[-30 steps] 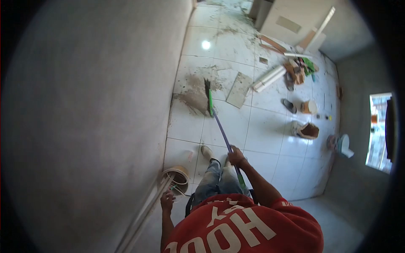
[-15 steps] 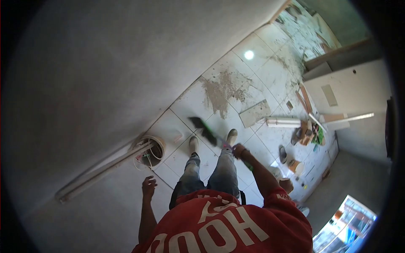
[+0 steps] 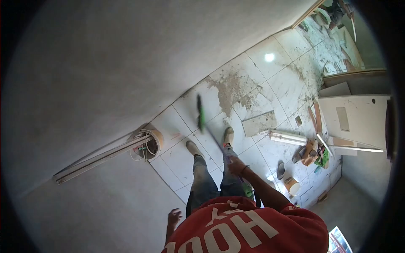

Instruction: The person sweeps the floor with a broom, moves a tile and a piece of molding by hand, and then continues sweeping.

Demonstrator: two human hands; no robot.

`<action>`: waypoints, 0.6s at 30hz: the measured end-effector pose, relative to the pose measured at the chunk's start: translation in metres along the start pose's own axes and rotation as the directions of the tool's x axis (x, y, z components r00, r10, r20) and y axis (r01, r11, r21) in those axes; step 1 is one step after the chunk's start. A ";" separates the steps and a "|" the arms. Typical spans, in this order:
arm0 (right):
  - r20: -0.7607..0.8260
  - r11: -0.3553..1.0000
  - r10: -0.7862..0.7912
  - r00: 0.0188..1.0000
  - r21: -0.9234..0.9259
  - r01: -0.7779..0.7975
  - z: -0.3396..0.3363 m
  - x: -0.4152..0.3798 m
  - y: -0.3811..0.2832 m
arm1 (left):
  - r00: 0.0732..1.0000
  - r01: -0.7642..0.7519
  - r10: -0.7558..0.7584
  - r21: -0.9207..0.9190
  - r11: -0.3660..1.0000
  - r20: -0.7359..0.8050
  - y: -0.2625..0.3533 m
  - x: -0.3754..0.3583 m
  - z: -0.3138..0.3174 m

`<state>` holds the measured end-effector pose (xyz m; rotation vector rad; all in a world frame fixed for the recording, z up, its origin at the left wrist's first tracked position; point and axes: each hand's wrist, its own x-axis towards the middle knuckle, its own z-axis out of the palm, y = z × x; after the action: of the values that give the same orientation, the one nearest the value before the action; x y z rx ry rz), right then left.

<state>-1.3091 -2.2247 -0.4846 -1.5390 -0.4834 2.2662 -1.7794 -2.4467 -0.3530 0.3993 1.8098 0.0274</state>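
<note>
A broom [image 3: 201, 116] with a green and black head reaches forward over the white tiled floor, its head close to the wall side. My right hand [image 3: 236, 165] is wrapped round its handle, in front of my right leg. My left hand [image 3: 174, 216] hangs at my left side, empty, fingers loosely apart. Ahead of the broom head, a patch of grey-brown dirt [image 3: 231, 90] spreads over the tiles. A loose, dusty tile [image 3: 259, 123] lies just right of it.
On the left, a bucket [image 3: 155, 143] holds cords and long strips [image 3: 99, 162] leaning outward. To the right lie a white bundle [image 3: 288, 138], wood pieces, bags and another bucket [image 3: 292, 186]. A long wall runs along the left. A person [image 3: 337, 12] shows beyond the opening at upper right.
The broom head has swung forward and turned, away from my feet toward the dirt and wall. My left foot has shifted, and my left hand is lower and further right in view.
</note>
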 end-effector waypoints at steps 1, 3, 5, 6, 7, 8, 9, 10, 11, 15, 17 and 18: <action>0.221 0.894 -0.254 0.942 -0.318 0.316 -0.005 0.030 0.017 | 0.999 -0.007 0.002 0.112 0.994 0.040 0.027 -0.012 0.019; 0.566 0.215 -0.445 0.694 -0.685 0.696 -0.001 0.083 0.026 | 0.997 0.067 -0.068 0.029 0.997 0.037 0.046 -0.015 0.041; 0.530 -0.089 -0.386 0.755 -0.836 0.541 0.021 0.119 -0.003 | 0.998 -0.026 0.019 -0.106 0.994 -0.063 0.071 -0.023 0.049; 0.493 0.076 -0.330 0.805 -0.836 0.544 0.020 0.151 -0.010 | 0.992 -0.056 0.039 -0.137 0.989 -0.119 0.083 -0.028 0.049; 0.466 0.237 -0.262 0.845 -0.818 0.525 0.015 0.183 -0.020 | 0.991 -0.053 0.035 -0.136 0.989 -0.129 0.089 -0.037 0.047; 0.479 0.269 -0.356 0.803 -0.770 0.579 0.003 0.199 -0.036 | 0.979 -0.066 0.029 -0.184 0.981 -0.200 0.093 -0.045 0.046; 0.480 0.297 -0.449 0.754 -0.716 0.632 -0.012 0.213 -0.050 | 0.963 -0.083 0.019 -0.227 0.970 -0.270 0.096 -0.051 0.043; 0.523 0.844 -0.338 0.783 -0.199 0.497 -0.039 0.245 -0.046 | 0.950 -0.058 -0.022 -0.243 0.968 -0.312 0.084 -0.056 0.039; 0.617 0.924 -0.261 0.742 0.383 0.007 -0.063 0.272 -0.031 | 0.946 -0.051 -0.031 -0.241 0.969 -0.323 0.070 -0.065 0.037; 0.409 0.705 -0.205 0.889 0.692 -0.156 -0.120 0.222 -0.036 | 0.896 0.121 -0.253 -0.349 0.929 -0.364 0.010 -0.093 0.053; -0.130 0.994 -0.098 0.987 -0.060 0.091 -0.089 0.135 -0.071 | 0.896 0.161 -0.299 -0.387 0.908 -0.328 -0.003 -0.102 0.070; -0.146 0.995 -0.098 0.985 -0.031 0.094 -0.077 0.107 -0.071 | 0.898 0.155 -0.297 -0.400 0.903 -0.324 -0.007 -0.099 0.079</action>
<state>-1.2671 -2.1061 -0.5649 -1.6432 -0.5324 2.0645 -1.6852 -2.4963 -0.2844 -0.1009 2.1691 0.2915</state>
